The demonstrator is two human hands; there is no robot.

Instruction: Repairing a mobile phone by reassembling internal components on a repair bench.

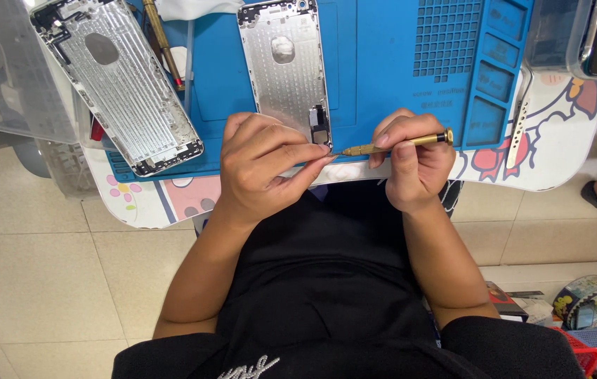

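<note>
- Two hands are engaged: a slim brass-coloured screwdriver [397, 143] is pinched in the right hand [414, 165]; its tip is touched by the left hand [260, 168], fingertips narrowed.
- Just beyond lies the silver metal phone back-housing [286, 67] on the blue silicone mat [376, 63].
- Anything tiny between those fingertips could be dropped if the tip wobbles.

Pale tiled floor [38, 281] beneath a small cartoon-printed white table [558, 161].

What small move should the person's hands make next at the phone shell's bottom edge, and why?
Probably ease the brass screwdriver tip slightly forward to the dark part at the bottom of the silver phone shell. The right hand holds it level, and the left hand pinches at its tip, just short of the shell on the blue mat.
</note>
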